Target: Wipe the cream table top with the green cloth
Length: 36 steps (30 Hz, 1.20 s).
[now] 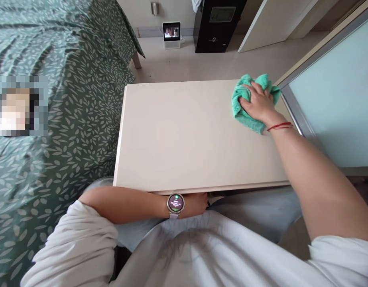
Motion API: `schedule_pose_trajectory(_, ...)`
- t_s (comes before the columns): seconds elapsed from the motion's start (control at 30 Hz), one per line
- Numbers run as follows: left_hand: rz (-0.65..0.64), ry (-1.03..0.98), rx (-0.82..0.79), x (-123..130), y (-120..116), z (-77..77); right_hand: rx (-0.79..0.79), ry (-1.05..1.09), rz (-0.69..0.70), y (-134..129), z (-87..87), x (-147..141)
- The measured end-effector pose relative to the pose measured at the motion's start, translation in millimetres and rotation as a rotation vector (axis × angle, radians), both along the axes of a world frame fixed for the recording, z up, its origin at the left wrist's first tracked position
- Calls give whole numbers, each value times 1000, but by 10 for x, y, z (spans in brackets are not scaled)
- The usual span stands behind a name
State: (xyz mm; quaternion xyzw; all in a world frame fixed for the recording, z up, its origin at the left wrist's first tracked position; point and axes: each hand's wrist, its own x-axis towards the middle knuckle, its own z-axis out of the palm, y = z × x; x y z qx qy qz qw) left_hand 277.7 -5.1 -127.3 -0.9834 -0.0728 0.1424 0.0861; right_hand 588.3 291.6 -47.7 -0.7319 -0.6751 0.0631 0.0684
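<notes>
The green cloth (pixel 252 104) lies bunched at the far right corner of the pale worktop (pixel 184 135), at about two o'clock from the person's body, and the right hand (pixel 258 104) rests flat on top of it, fingers spread and pressing down, palm covering the middle of the cloth with folds showing on each side; a red string circles that wrist. The right arm stretches out long across the worktop's right edge to get there, so this hand alone is on the cloth. The left hand (pixel 197 204) sits well apart, at six o'clock, tucked against the near edge of the worktop close to the belly; its fingers are hidden under the edge, so I cannot tell whether it is curled on anything. A round watch (pixel 175 203) shows on that wrist. The worktop's long axis runs from nine to three o'clock, and the bare surface spreads from the cloth toward nine. A bed (pixel 52 119) with a green leaf-print cover lies at nine to ten o'clock, just beside the worktop's left end
</notes>
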Motion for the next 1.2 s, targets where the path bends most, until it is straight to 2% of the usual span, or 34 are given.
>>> schedule_pose_trajectory(0.07,-10,-38,-1,-10,-6,-89,-1,-2,-81,-153,-27,119)
schedule_pose_trajectory(0.13,-23,-72,-8,-13,-9,-173,-11,2,-146,-273,-46,115)
schedule_pose_trajectory(0.23,-14,-99,2,-15,-22,-256,-29,15,-165,-365,-54,-57)
schedule_pose_trajectory(0.3,-5,-108,16,-23,-41,-281,-22,25,-122,-377,-55,-259)
schedule_pose_trajectory(0.43,-7,-126,31,-49,-87,-299,-38,0,77,-368,-32,-880)
schedule_pose_trajectory(0.57,8,-125,43,-59,-122,-310,-121,-41,306,-433,92,-1739)
schedule_pose_trajectory(0.73,33,-102,52,-30,-158,-316,-148,37,630,-679,243,-2840)
schedule_pose_trajectory(0.87,52,-73,59,-9,-179,-314,-93,84,893,-952,234,-3503)
schedule_pose_trajectory(1.0,56,-68,51,-11,-199,-330,-20,53,1096,-1156,194,-3784)
schedule_pose_trajectory(1.1,59,-76,22,-16,-222,-368,-3,-5,1244,-1197,182,-3747)
schedule_pose_trajectory(1.2,92,-83,3,-37,-258,-397,-27,-35,1338,-1165,160,-3585)
